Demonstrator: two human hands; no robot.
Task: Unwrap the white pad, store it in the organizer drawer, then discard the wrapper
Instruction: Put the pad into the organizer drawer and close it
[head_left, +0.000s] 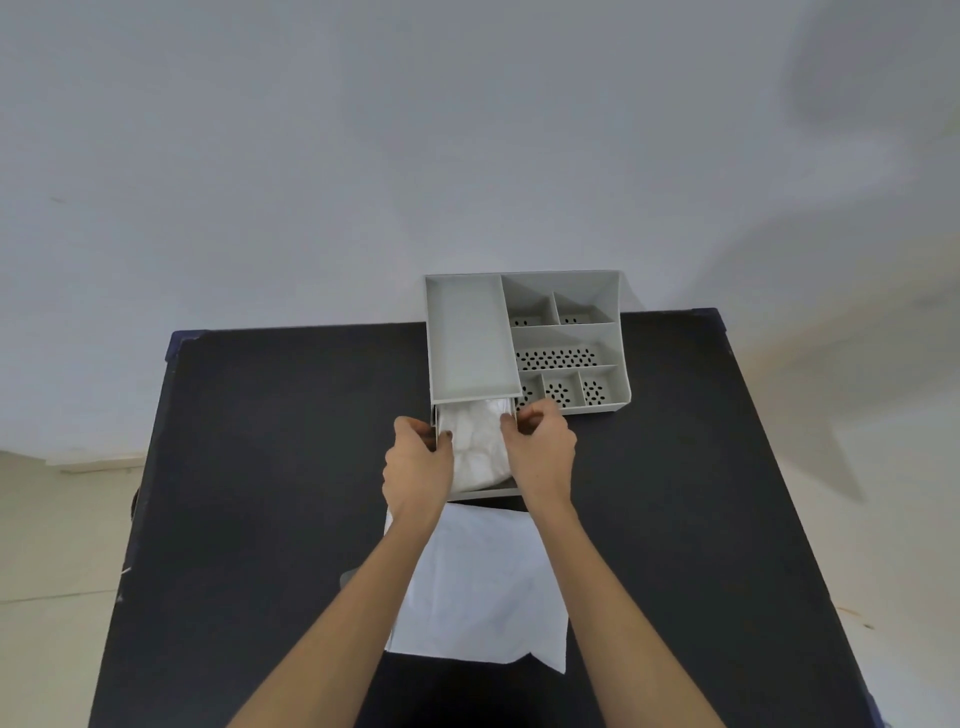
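Observation:
A grey organizer (524, 338) stands at the far middle of the black table (260, 467). Its drawer (488, 492) is pulled out toward me, and the white pad (475, 449) lies crumpled inside it. My left hand (415, 467) grips the drawer's left wall, fingers curled over the rim. On the drawer's right wall sits my right hand (540, 452), fingers bent at the pad's right edge. The white wrapper (483, 587) lies flat and open on the table just in front of the drawer, between my forearms.
The organizer's top has a long plain tray (470, 332) on the left and several small perforated compartments (563, 358) on the right. A pale wall rises behind the table. Light floor shows on both sides of the table.

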